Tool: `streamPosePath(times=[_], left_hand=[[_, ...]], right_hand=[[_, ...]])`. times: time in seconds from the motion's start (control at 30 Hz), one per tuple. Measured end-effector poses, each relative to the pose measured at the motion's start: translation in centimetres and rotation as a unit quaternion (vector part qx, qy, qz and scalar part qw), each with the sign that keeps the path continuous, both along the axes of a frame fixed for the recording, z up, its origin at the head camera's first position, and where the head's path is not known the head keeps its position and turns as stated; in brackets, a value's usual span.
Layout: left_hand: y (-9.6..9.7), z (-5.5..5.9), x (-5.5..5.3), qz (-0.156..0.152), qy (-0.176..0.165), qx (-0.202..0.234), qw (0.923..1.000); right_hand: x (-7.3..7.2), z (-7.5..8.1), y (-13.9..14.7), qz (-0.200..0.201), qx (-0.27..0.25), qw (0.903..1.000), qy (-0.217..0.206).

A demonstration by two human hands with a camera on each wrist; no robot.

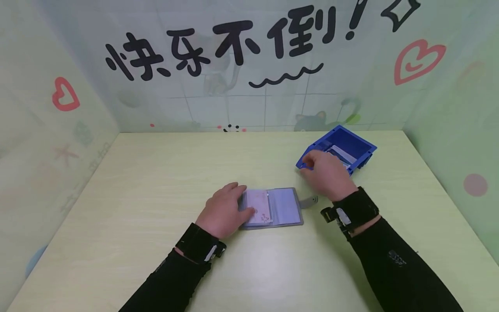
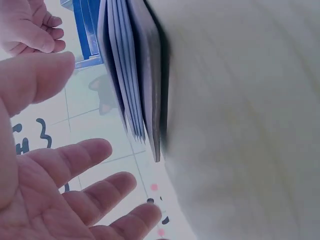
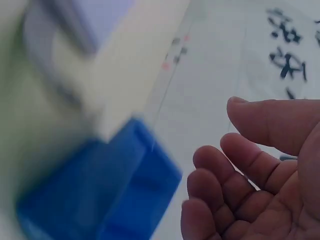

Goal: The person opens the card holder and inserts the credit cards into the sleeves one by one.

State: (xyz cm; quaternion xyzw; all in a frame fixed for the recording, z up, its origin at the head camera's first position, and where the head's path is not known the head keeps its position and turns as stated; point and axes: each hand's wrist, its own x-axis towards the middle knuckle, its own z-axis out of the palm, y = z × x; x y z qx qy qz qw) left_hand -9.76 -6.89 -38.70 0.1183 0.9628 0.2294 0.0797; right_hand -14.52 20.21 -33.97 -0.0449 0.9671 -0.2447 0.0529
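A small card holder point(image 1: 285, 206) with a grey cover lies open on the table, a pink patterned card point(image 1: 258, 206) showing on its left side. My left hand point(image 1: 220, 212) is at its left edge, thumb over the pink card in the head view. The left wrist view shows the holder's stacked sleeves point(image 2: 131, 75) edge-on, with the left fingers extended. Nothing shows in my right hand point(image 1: 331, 175), which hovers at the near left corner of a blue bin point(image 1: 348, 139) with its fingers loosely curved. Flat cards point(image 1: 342, 154) lie inside the bin, partly hidden by that hand.
A grey snap strap point(image 1: 309, 202) sticks out from the holder's right side. The pale wooden table point(image 1: 156, 173) meets a printed backdrop point(image 1: 241, 108) behind, with printed side panels left and right. Both wrists carry black bands with small cameras.
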Motion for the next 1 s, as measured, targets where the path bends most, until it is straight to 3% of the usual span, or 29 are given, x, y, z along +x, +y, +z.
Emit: streamPosePath(times=[0.13, 0.43, 0.7, 1.0], left_hand=[[0.1, 0.1, 0.0, 0.002, 0.001, 0.003, 1.0000], [0.3, 0.0, 0.1, -0.005, 0.005, 0.008, 0.9999], [0.3, 0.0, 0.2, -0.006, 0.006, 0.007, 0.9999], [0.4, 0.3, 0.3, -0.006, -0.001, 0.003, 1.0000]], right_hand=[[-1.9, 0.3, 2.7, -0.007, 0.053, 0.9984, 0.019], [-4.8, -0.7, 4.9, -0.007, 0.142, 0.9888, -0.046], [-5.8, -1.8, 4.9, 0.001, 0.216, 0.9738, -0.071], [-6.1, -2.0, 4.5, 0.010, 0.238, 0.9672, -0.088]])
